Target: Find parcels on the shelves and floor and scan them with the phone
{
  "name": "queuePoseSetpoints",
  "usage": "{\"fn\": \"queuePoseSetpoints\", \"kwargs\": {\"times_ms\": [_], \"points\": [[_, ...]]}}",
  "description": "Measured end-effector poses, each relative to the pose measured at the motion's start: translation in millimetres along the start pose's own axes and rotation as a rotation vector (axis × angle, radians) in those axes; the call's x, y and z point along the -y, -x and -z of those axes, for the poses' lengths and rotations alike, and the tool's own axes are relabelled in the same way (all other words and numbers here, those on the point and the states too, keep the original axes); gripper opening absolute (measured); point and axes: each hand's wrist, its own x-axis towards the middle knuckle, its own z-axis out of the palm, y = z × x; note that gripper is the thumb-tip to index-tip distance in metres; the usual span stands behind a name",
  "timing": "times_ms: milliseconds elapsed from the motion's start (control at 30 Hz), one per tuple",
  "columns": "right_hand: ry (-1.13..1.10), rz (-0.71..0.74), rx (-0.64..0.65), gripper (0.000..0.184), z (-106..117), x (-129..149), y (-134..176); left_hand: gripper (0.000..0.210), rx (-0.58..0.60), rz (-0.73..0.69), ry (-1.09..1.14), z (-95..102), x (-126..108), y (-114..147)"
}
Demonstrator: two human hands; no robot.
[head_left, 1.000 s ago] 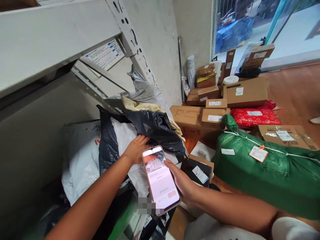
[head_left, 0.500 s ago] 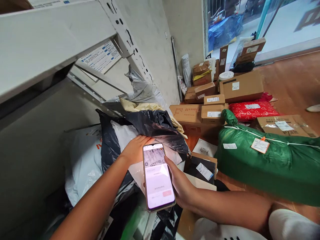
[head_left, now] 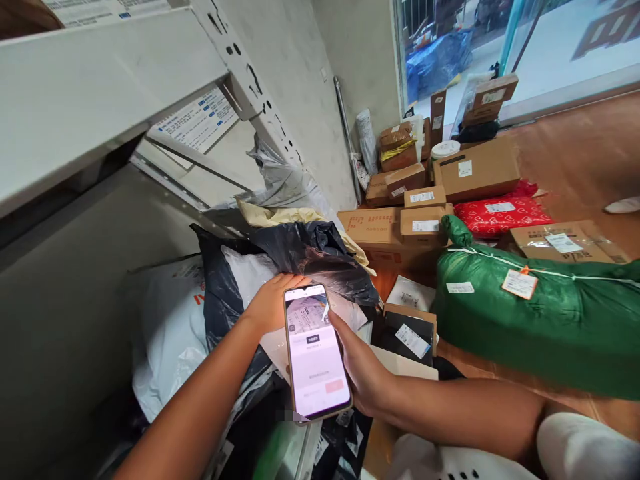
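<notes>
My right hand [head_left: 364, 365] is wrapped around a smartphone [head_left: 320, 373], thumb along its right edge. The lit screen has a camera picture of a printed label at the top and a small dark message box below. Behind the phone, my left hand [head_left: 270, 303] lies on a white plastic mailer bag [head_left: 250, 270], fingers stretched to the right; the phone hides part of the hand. A crumpled black plastic bag [head_left: 320, 257] touches the fingertips from above. More dark packages lie beneath the phone.
A white metal shelf [head_left: 115, 100] overhangs the left side. To the right lie a large green wrapped bundle [head_left: 500, 320], a red heart-patterned parcel [head_left: 500, 215] and several cardboard boxes [head_left: 477, 170]. A black box [head_left: 407, 337] sits close to my right forearm. A glass door [head_left: 450, 53] stands behind.
A dark message box has appeared on the phone screen, and the camera picture at its top has shifted. Both hands keep nearly the same place; the view has turned slightly.
</notes>
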Motion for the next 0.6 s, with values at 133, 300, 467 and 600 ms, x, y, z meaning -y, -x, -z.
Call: {"fn": "queuePoseSetpoints", "kwargs": {"times_ms": [133, 300, 467, 600], "points": [[0.011, -0.034, -0.001, 0.056, -2, -1, 0, 0.052, 0.0, -0.002, 0.008, -2.3, 2, 0], [0.014, -0.032, -0.03, 0.053, -1, -2, -1, 0.054, 0.02, 0.041, 0.09, -1.6, -1, -1], [0.058, -0.007, -0.024, 0.051, 12, 0, -3, 0.042, 0.054, 0.39, 0.793, 19.3, -17, 6], [0.127, -0.001, -0.02, 0.054, 24, 4, -3, 0.048, 0.086, 0.605, 1.507, 37.9, -26, 23]]}}
